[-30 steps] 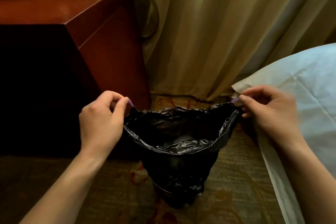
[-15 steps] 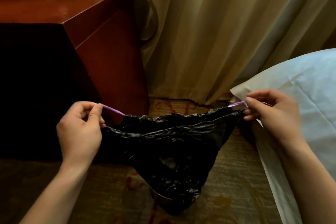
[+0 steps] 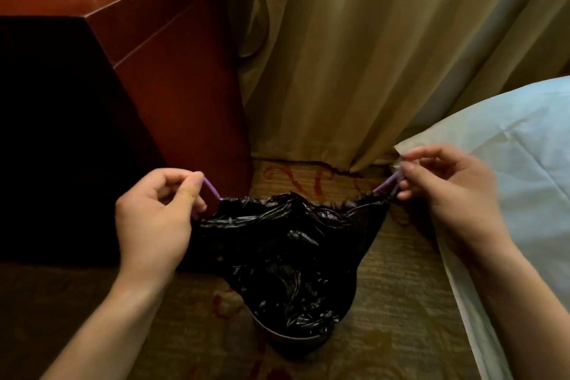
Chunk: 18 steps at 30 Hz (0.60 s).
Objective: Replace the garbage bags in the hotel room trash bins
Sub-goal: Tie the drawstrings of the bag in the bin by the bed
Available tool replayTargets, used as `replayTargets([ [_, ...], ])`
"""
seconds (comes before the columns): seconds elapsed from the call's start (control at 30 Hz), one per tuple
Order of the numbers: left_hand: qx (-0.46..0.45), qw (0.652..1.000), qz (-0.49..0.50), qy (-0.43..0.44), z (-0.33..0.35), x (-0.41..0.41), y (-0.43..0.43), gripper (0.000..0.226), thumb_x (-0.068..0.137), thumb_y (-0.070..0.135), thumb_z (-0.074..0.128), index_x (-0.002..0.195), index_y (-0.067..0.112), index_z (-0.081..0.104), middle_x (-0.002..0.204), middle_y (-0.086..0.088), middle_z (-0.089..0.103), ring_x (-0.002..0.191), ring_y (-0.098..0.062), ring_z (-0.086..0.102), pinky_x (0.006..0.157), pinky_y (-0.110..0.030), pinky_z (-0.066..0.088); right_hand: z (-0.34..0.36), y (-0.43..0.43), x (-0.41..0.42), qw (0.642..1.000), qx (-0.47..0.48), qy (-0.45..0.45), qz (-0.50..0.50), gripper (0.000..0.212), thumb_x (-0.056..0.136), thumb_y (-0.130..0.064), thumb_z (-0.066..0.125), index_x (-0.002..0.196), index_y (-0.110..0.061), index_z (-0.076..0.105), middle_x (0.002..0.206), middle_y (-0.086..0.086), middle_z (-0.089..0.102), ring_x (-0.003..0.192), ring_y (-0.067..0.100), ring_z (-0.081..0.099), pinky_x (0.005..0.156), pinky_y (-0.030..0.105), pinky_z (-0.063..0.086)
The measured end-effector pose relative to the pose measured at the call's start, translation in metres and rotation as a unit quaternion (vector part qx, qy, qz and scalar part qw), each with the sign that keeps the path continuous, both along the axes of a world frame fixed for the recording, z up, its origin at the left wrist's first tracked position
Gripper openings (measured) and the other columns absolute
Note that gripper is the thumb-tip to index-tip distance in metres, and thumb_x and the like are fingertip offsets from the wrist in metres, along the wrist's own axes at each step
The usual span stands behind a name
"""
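Observation:
A black garbage bag (image 3: 287,250) hangs with its lower part inside a small dark trash bin (image 3: 296,339) on the carpet. Its mouth is cinched nearly closed by a purple drawstring (image 3: 211,188). My left hand (image 3: 154,219) pinches the left drawstring loop between thumb and forefinger. My right hand (image 3: 450,194) pinches the right loop of the purple drawstring (image 3: 387,185). Both strings are pulled outward and taut. Most of the bin is hidden by the bag.
A reddish-brown wooden nightstand (image 3: 172,77) stands at the left, close to the bin. Beige curtains (image 3: 370,55) hang behind. A bed with white bedding (image 3: 509,179) fills the right side. Patterned carpet (image 3: 401,318) lies around the bin.
The bag's mouth was wide open a second ago. Both hands have pulled the purple strings apart and upward, gathering the mouth nearly closed and lifting the bag partly out of the bin.

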<state>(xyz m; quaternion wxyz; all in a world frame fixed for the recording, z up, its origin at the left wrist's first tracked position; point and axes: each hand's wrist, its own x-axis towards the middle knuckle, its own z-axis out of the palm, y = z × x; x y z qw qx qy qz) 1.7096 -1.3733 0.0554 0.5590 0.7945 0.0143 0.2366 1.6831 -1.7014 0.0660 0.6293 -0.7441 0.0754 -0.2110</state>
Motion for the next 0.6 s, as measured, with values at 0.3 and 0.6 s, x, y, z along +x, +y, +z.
replayTargets([
  [0.3, -0.029, 0.990, -0.138, -0.021, 0.017, 0.004, -0.036, 0.012, 0.095, 0.014, 0.062, 0.087, 0.022, 0.068, 0.103, 0.002, 0.074, 0.095, -0.010, 0.069, 0.084, -0.028, 0.054, 0.017, 0.040, -0.006, 0.993, -0.026, -0.100, 0.059, 0.013, 0.090, 0.004, 0.066, 0.093, -0.008, 0.070, 0.072, 0.021, 0.066, 0.059, 0.027, 0.068, 0.056, 0.031, 0.058],
  [0.6, -0.104, 0.964, -0.238, 0.064, -0.002, -0.009, -0.073, 0.015, 0.098, 0.026, 0.056, 0.092, 0.017, 0.065, 0.078, -0.004, 0.072, 0.079, -0.023, 0.068, 0.084, -0.045, 0.053, 0.015, 0.065, -0.008, 0.961, -0.160, -0.128, 0.183, 0.016, 0.089, 0.005, 0.068, 0.095, -0.010, 0.071, 0.083, 0.006, 0.069, 0.075, 0.023, 0.070, 0.065, 0.043, 0.057],
])
